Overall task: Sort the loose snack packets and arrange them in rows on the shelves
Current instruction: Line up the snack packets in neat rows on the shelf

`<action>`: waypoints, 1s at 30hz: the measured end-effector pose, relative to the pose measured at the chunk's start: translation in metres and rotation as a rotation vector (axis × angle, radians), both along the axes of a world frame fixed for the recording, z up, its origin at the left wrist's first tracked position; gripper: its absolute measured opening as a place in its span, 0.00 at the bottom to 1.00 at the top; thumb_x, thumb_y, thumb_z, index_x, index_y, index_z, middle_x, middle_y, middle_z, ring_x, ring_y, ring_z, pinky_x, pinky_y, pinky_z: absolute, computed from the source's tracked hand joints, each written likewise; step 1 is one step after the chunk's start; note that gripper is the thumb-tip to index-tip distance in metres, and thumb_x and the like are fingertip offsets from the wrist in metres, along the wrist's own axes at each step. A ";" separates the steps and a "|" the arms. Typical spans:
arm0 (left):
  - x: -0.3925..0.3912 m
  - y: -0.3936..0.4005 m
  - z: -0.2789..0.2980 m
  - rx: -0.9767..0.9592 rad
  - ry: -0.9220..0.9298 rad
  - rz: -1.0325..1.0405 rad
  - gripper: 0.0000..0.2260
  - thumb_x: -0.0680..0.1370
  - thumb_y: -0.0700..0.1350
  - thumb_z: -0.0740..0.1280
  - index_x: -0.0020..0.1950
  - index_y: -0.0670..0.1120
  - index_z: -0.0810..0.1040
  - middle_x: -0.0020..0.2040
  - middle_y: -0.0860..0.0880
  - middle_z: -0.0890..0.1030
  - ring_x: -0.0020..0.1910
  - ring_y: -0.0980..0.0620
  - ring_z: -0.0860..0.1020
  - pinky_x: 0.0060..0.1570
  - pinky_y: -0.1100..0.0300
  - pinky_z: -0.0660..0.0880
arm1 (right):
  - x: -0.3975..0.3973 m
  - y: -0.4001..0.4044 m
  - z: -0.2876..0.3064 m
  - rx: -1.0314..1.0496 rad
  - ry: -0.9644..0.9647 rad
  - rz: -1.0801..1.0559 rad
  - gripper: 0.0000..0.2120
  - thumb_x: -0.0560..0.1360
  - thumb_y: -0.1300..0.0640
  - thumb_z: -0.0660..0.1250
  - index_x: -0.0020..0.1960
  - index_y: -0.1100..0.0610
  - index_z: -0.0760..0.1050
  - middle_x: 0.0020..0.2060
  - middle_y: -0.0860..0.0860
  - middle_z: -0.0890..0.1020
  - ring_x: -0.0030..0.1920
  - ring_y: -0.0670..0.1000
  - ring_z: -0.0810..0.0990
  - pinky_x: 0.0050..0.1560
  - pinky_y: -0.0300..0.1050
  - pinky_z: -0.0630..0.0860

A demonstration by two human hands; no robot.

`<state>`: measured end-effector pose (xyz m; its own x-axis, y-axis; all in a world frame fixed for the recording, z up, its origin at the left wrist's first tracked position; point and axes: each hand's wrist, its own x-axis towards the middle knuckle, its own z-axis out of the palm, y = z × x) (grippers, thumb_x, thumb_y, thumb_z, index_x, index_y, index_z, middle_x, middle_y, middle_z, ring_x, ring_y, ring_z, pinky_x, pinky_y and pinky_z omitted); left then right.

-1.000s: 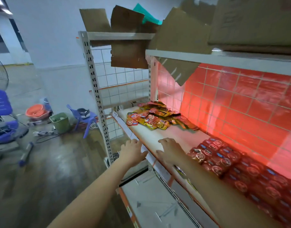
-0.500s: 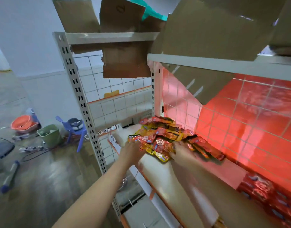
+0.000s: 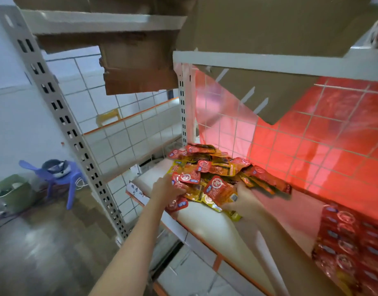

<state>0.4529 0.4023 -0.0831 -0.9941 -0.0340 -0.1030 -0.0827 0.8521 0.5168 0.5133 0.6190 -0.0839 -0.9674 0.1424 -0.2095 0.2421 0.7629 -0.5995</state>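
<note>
red and yellow snack packets [image 3: 218, 174] are seen in a loose heap in the middle of the frame, on the white shelf board [image 3: 209, 225], near the back left corner of the shelf. the heap is pressed close to the wire grid back panel [image 3: 311, 133], which is lit in red. both hands are placed at the near edge of the heap. the left hand [image 3: 165, 190] is laid on the packets at the lower left side of the heap, and its fingers are curled over a red packet [image 3: 177, 205] which lies at the front edge of the board. the right hand [image 3: 244, 199] is put under and around several packets at the lower right side of the heap; a red packet with a round mark [image 3: 220, 190] is gripped between its thumb and fingers. how many packets are held cannot be told, because the fingertips are hidden by the wrappers.

at the lower right of the frame, red packets in rows [image 3: 350, 242] are arranged already on the same board, well apart from the heap. brown cardboard [image 3: 139, 67] is hung down from the upper shelf in the top centre. a white slotted upright [image 3: 62, 116] is crossing the left half of the frame. at the lower left, on the floor, a blue plastic chair [image 3: 62, 176] and a green bucket [image 3: 11, 191] are seen beside each other. a handwritten label [image 3: 138, 192] is fixed on the shelf front edge, just left of the left wrist.
</note>
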 end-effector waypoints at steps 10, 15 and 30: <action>0.044 -0.013 0.012 0.904 0.062 0.137 0.06 0.78 0.45 0.66 0.53 0.45 0.74 0.51 0.45 0.80 0.45 0.51 0.79 0.48 0.53 0.78 | 0.048 -0.027 0.006 -0.469 0.160 -0.120 0.11 0.75 0.66 0.64 0.56 0.58 0.70 0.51 0.56 0.80 0.47 0.51 0.79 0.47 0.45 0.74; 0.073 -0.021 0.019 1.132 -0.061 0.097 0.04 0.80 0.41 0.62 0.48 0.46 0.77 0.40 0.50 0.83 0.38 0.53 0.81 0.31 0.64 0.77 | 0.073 -0.044 0.005 -0.860 0.095 -0.090 0.19 0.72 0.71 0.67 0.56 0.52 0.71 0.47 0.53 0.83 0.46 0.49 0.82 0.46 0.41 0.78; 0.094 -0.028 0.023 1.310 -0.251 0.233 0.05 0.79 0.45 0.62 0.50 0.46 0.75 0.40 0.48 0.80 0.36 0.54 0.79 0.33 0.61 0.75 | 0.063 -0.072 -0.007 -1.060 0.035 -0.081 0.24 0.65 0.64 0.70 0.59 0.52 0.71 0.54 0.60 0.80 0.50 0.59 0.82 0.52 0.55 0.79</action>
<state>0.5466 0.3745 -0.0604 -0.9285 0.0649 -0.3656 -0.3677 -0.2972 0.8811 0.5762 0.5472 -0.0911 -0.9712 -0.0319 -0.2362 0.2381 -0.1705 -0.9562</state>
